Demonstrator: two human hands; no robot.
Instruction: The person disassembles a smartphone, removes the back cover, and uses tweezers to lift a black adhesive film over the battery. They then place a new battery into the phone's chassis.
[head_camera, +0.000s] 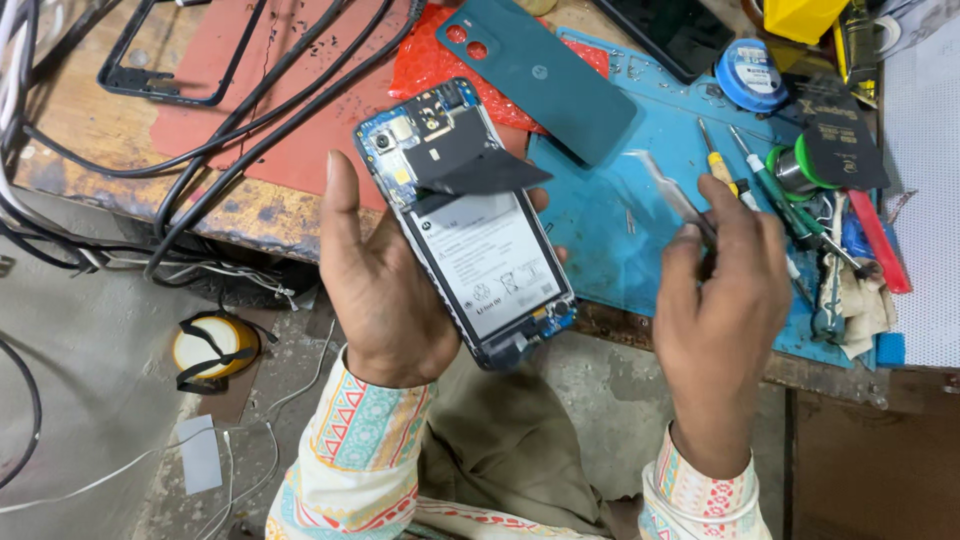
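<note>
Cluttered workbench with blue mat, opened phone gripped by left hand, battery exposed, black flap lifted, tweezers pinched in right hand, tips blurred.

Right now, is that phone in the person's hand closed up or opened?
Opened. The phone in the left hand shows its bare battery and circuit board, and the teal back cover lies apart on the bench.

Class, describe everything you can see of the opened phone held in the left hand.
The opened phone has its back cover off, showing a large white-labelled battery in a dark frame, blue circuit-board parts at the top and bottom ends, and a camera lens at the upper corner. A black sheet lies over the upper board, one corner peeling up. It is tilted, top end away from the person, above the bench edge. The left hand cradles it from beneath, thumb along its left side.
</note>
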